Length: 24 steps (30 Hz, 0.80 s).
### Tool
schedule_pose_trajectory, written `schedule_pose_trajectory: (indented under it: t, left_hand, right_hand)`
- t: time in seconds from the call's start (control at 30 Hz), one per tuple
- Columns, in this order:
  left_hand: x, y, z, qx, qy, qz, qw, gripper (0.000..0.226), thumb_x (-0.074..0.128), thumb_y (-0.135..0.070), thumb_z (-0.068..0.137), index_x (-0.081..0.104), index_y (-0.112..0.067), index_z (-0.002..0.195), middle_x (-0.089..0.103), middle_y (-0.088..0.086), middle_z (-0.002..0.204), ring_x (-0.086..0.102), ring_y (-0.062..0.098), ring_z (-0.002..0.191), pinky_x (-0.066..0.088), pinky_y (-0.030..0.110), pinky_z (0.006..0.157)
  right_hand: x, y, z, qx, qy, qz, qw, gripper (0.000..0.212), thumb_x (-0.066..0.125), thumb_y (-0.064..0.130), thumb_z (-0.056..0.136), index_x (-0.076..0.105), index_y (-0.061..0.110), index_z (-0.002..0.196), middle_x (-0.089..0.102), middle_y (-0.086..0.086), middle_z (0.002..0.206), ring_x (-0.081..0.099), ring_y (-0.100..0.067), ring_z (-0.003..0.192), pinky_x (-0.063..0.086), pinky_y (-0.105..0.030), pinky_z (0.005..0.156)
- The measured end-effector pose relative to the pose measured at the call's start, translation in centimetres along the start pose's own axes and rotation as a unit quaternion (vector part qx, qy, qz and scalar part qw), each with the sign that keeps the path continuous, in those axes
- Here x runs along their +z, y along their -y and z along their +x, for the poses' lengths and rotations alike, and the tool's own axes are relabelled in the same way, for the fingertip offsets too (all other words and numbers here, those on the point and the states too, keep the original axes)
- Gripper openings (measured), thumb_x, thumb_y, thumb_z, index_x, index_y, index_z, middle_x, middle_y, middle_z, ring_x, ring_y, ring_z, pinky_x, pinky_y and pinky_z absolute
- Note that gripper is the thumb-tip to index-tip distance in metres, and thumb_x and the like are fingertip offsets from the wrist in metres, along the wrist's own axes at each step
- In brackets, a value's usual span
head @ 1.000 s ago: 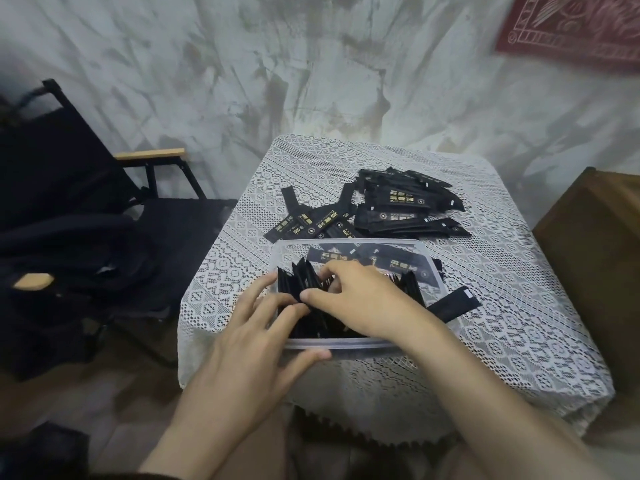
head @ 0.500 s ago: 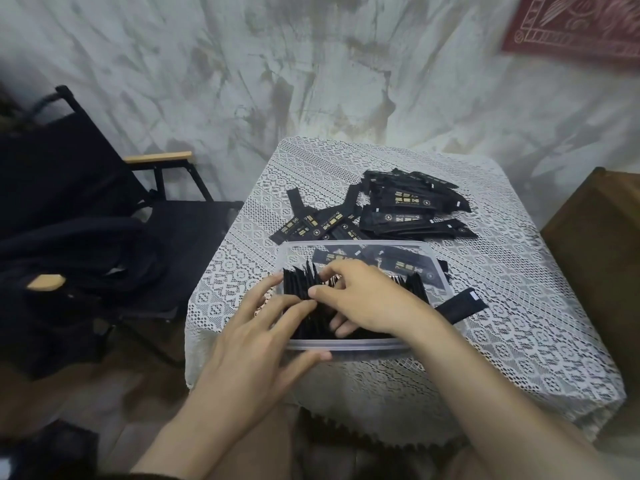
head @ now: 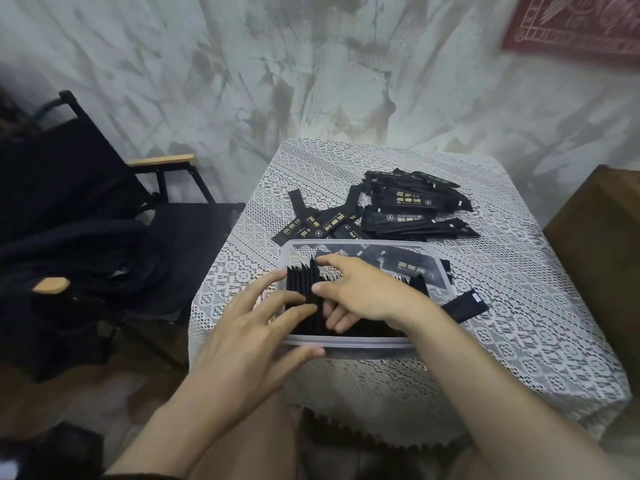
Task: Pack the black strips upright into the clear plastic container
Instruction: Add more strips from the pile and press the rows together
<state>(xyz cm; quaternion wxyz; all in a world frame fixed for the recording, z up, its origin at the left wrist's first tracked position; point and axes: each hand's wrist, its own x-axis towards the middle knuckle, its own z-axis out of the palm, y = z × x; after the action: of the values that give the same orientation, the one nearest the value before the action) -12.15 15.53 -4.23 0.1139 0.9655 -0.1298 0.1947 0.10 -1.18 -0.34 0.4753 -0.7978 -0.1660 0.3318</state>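
A clear plastic container sits near the front edge of a lace-covered table. A row of black strips stands upright at its left end, and more upright strips show behind my right wrist. My left hand presses straight fingers against the row from the front left, thumb on the near rim. My right hand is inside the container and pinches the innermost upright strip between index finger and thumb. A loose pile of strips lies beyond the container. One strip lies beside its right wall.
A black folding chair with wooden armrests and dark fabric heaped on it stands left of the table. A brown wooden piece of furniture is close on the right. A few strips lie flat in the container's far half.
My right index finger has stretched left to the top of the upright row and the thumb has closed toward it. My left hand keeps pressing the row.
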Motion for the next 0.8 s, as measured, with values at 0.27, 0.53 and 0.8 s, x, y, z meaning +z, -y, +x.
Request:
schedule_pose_trajectory:
  t: [0.27,0.53,0.8]
  left_hand:
    - [0.4,-0.5,-0.5,-0.009,-0.017,-0.006,1.0,0.056,0.046,-0.068,0.097,0.072,-0.027,0.123,0.063,-0.014,0.126,0.038,0.024,0.146,0.051,0.051,0.1]
    - [0.3,-0.7,-0.5,-0.005,-0.021,-0.004,1.0,0.053,0.046,-0.07,0.096,0.075,-0.03,0.114,0.063,-0.014,0.125,0.041,0.024,0.143,0.048,0.05,0.103]
    - [0.3,-0.9,-0.2,0.004,-0.01,-0.002,1.0,0.051,0.05,-0.073,0.091,0.069,-0.037,0.122,0.058,-0.014,0.133,0.041,0.025,0.141,0.038,0.048,0.109]
  right_hand:
    - [-0.9,0.1,0.1,-0.006,0.038,-0.005,0.999,0.057,0.06,0.011,0.102,0.035,0.022,0.152,0.061,-0.015,0.083,0.067,-0.018,0.06,0.061,-0.028,0.059]
    - [-1.2,0.5,0.0,-0.01,0.058,-0.031,0.998,0.055,0.062,0.011,0.101,0.039,0.019,0.15,0.06,-0.012,0.08,0.064,-0.017,0.061,0.06,-0.027,0.059]
    - [-1.1,0.8,-0.2,-0.035,0.043,-0.046,0.997,0.052,0.06,0.009,0.101,0.041,0.014,0.149,0.059,-0.009,0.088,0.066,-0.018,0.068,0.06,-0.026,0.063]
